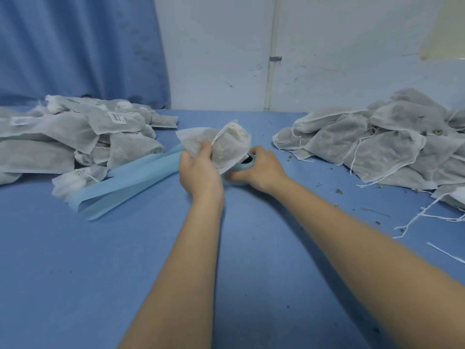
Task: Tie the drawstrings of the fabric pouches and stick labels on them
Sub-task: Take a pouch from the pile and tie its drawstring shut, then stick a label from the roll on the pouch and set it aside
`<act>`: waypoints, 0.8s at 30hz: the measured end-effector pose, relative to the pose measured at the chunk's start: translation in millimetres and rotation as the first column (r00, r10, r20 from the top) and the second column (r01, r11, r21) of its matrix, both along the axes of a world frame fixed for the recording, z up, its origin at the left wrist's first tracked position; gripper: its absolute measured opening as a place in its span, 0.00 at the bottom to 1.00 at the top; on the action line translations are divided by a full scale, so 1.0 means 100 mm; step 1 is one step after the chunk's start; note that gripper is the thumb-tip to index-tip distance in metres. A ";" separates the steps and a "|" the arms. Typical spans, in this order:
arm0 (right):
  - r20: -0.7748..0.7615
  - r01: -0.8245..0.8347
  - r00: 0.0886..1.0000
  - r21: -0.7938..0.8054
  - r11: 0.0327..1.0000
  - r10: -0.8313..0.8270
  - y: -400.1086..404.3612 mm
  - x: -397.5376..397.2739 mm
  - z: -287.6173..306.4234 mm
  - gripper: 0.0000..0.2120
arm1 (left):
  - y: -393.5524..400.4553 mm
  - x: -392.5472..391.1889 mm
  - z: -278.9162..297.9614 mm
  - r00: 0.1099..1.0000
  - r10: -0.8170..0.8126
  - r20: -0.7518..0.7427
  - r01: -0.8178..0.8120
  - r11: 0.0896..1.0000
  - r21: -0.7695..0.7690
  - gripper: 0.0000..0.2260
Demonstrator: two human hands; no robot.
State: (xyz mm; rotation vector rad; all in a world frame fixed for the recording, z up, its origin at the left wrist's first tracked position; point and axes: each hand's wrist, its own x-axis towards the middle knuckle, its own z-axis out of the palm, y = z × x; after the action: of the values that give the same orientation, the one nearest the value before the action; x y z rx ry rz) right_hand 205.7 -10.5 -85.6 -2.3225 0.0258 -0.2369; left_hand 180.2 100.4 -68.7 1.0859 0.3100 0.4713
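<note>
A blue surface [100, 285] fills most of the view, running back to a white wall [339, 59] with a thin vertical pipe [273, 54] and, at the far left, a blue curtain [80, 46].

On the right side of the surface lies a large heap of grey-white fabric pouches [377, 139], their white drawstrings [427, 212] trailing loose toward the near edge. A second heap of pouches [63, 137] sits on the left; several of these carry small white printed labels [116, 118]. Dark crumbs and a few stray white strands are scattered over the surface near the right heap.

A long light-blue strip of backing paper [130, 182] lies in loops from the left heap toward the middle of the surface, ending at the hands.

Both bare forearms reach in from the near edge. The left hand [198, 170] grips a single pouch [226, 147] raised above the middle of the surface, thumb pressed against its front and fingers curled behind; a drawstring crosses the pouch's gathered top. The right hand [259, 170] rests just beside it, fingers curled around a light-blue label roll [245, 164] with a dark core, which sits on the surface partly under the held pouch.
</note>
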 end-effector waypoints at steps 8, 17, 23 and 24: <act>-0.073 -0.085 0.992 0.222 0.971 0.104 -0.22 -0.22 0.02 0.41 | -0.02 0.06 -0.03 0.985 -0.163 -0.047 0.167 0.981 0.094 0.06; 0.111 -0.012 0.994 0.263 0.965 -0.018 -0.28 -0.27 -0.07 0.20 | 0.04 0.05 -0.02 0.975 -0.176 -0.139 0.190 0.977 0.100 0.05; 0.151 0.050 0.985 0.236 0.971 -0.088 -0.30 -0.24 -0.10 0.11 | 0.03 0.06 -0.03 0.975 -0.146 -0.169 0.170 0.975 0.139 0.05; 0.156 0.049 0.984 0.222 0.974 -0.085 -0.31 -0.24 -0.10 0.10 | 0.03 0.06 -0.03 0.974 -0.146 -0.171 0.171 0.975 0.142 0.05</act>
State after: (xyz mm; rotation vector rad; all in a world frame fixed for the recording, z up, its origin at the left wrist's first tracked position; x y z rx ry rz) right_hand 181.3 -41.1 -95.6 -2.0792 0.0453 -0.4384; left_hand 186.5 102.9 -71.9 1.2940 0.3277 0.2690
